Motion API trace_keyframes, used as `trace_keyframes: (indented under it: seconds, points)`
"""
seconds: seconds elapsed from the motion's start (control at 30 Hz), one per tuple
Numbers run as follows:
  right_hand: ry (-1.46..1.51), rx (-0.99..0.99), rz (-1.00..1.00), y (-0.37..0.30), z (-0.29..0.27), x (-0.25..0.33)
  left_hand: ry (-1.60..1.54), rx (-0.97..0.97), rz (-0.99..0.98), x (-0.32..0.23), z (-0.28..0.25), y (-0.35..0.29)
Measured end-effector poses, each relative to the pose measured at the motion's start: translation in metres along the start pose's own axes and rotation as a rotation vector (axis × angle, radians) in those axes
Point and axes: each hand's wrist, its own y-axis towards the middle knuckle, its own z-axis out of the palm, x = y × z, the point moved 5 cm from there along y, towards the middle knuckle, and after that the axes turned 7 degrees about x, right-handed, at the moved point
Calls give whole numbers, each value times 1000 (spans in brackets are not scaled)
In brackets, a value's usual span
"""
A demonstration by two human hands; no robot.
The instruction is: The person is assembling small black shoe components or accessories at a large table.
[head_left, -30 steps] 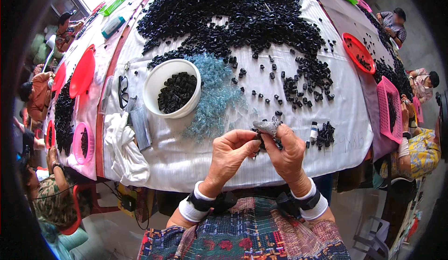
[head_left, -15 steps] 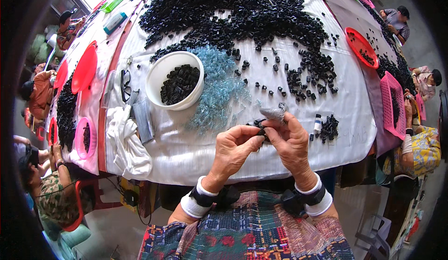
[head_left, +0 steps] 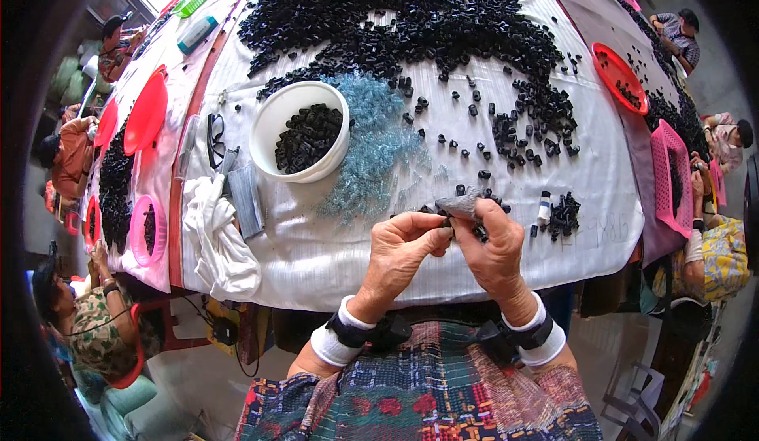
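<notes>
My left hand point(head_left: 403, 255) is closed in a pinch on a small dark piece at its fingertips, mostly hidden by the thumb and finger. Close against it, my right hand point(head_left: 492, 253) grips a grey, wrapped-looking tool point(head_left: 457, 204), its tapered end pointing left above the fingertips. The tool's working part is hidden between the two hands. A few loose black plastic pieces point(head_left: 484, 174) lie just beyond my fingers. Left of them spreads a heap of clear bluish small plastic parts point(head_left: 368, 164). A white bowl point(head_left: 259, 142) beside that heap holds many black pieces.
A large mound of black pieces point(head_left: 395, 22) covers the table's far side. Right of my hands stand a small white-and-black bottle point(head_left: 545, 208) and a small black pile point(head_left: 564, 215). White cloth point(head_left: 217, 239), a face mask point(head_left: 246, 202) and glasses point(head_left: 215, 139) lie left. Other people sit along both sides.
The grey tool in my right hand has tilted and come lower, nearer my left fingertips. My left hand keeps its pinch almost in place. The whole view has shifted slightly.
</notes>
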Motion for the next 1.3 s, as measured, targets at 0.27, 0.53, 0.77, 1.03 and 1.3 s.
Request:
trace_keyframes:
  seconds: [0.27, 0.53, 0.77, 1.03, 1.3]
  points:
    - [-16, 36, -64, 2, -2, -6, -70, -1, -121, 7, 0, 3]
    - [-49, 41, -73, -1, 3, -10, -166, -24, -266, 16, -3, 4]
    - [-40, 58, -94, -5, 6, -13, -243, -51, -323, 26, -4, 7]
    - [-117, 172, -97, 2, 10, -11, -303, -73, -263, 22, -8, 11]
    - [-271, 240, -171, 3, 21, -10, -224, -71, -262, 24, -15, 13]
